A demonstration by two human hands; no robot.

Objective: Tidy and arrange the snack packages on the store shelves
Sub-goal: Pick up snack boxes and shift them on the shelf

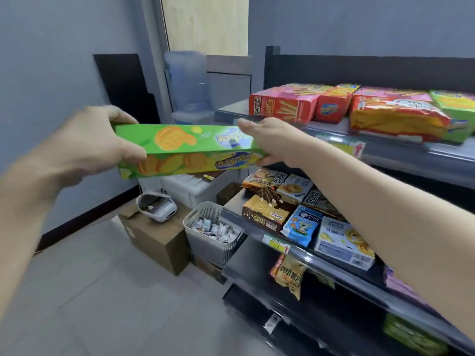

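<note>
We hold a long green biscuit box [185,150] level in mid-air, one end in each hand: our left hand [95,145] wraps the nine o'clock end, our right hand [272,145] clamps the three o'clock end, thumb over the top. Gripping both ends probably keeps so long a box from tipping as we steer it. It hangs just off the top shelf [401,155], whose left corner looks bare at about one o'clock. The red stick-biscuit box [282,104] lies beyond, so that gap seems the likely spot.
</note>
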